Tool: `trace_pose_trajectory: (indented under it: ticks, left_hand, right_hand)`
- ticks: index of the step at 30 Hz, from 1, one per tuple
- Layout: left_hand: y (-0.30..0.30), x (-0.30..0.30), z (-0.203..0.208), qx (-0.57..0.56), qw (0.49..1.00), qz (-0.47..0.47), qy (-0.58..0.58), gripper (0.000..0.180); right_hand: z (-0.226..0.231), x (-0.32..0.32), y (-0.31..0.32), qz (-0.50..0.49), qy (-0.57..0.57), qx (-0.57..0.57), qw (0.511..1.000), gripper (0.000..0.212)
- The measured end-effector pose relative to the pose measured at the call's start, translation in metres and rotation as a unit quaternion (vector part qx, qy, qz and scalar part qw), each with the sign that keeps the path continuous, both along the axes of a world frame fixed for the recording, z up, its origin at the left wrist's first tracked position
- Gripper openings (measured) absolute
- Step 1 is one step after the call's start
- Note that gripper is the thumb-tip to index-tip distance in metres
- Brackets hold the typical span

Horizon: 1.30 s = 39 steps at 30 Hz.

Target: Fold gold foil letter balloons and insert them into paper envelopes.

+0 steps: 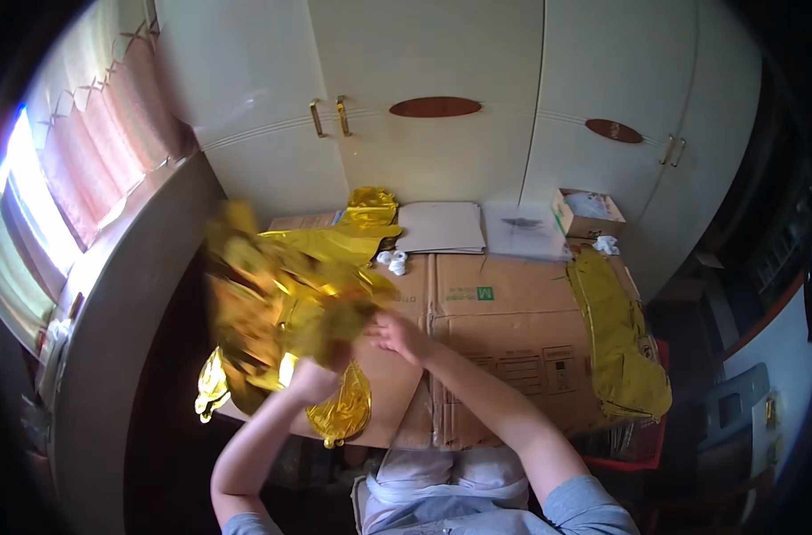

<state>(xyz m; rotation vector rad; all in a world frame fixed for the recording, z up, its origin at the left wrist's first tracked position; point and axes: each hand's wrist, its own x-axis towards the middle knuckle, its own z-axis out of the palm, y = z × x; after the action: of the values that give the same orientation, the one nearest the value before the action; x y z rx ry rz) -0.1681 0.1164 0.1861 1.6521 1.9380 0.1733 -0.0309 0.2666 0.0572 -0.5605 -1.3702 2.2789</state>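
Handling a crumpled gold foil bundle [277, 316] above cardboard [495, 316], at left.
Apparently gripping with the left hand [315, 382]; at the bundle's right edge with the right hand [399, 337], too blurred to tell if pinching. Seemingly partway, with flat foil [613, 334] at right, this bundle loose.

One head-worn fisheye looks forward and down.

The gold foil [286, 299] is blurry and hides some of the left hand [314, 383]. You can't tell if the right hand [401, 337] touches it. The gray shirt [586, 506] is cut off below.
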Motion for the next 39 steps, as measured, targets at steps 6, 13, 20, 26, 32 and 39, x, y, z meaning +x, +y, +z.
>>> trace_pose_trajectory:
  ticks: [6,13,20,26,32,39]
  left_hand:
    - [0.037,0.121,-0.114,0.133,0.900,-0.414,-0.035,0.044]
    - [0.055,0.192,-0.102,0.152,0.856,-0.490,-0.056,0.067]
    - [0.120,0.125,-0.067,0.191,0.876,-0.441,0.028,0.071]
    - [0.119,0.088,-0.132,0.244,0.876,-0.366,0.197,0.070]
    - [0.086,0.094,-0.120,0.251,0.871,-0.383,0.178,0.069]
    - [0.092,0.093,-0.111,0.235,0.880,-0.378,0.167,0.067]
  right_hand:
    - [0.025,0.161,0.028,-0.019,-0.061,0.005,0.998,0.060]
    - [-0.009,0.262,0.028,-0.119,-0.275,0.222,0.928,0.029]
    - [0.021,0.298,0.063,-0.073,-0.430,0.377,0.817,0.027]
    - [0.065,0.322,0.147,-0.049,-0.484,0.418,0.767,0.040]
    - [0.094,0.375,0.324,-0.242,-0.522,0.613,0.542,0.028]
    - [0.107,0.333,0.416,-0.090,-0.724,0.511,0.455,0.041]
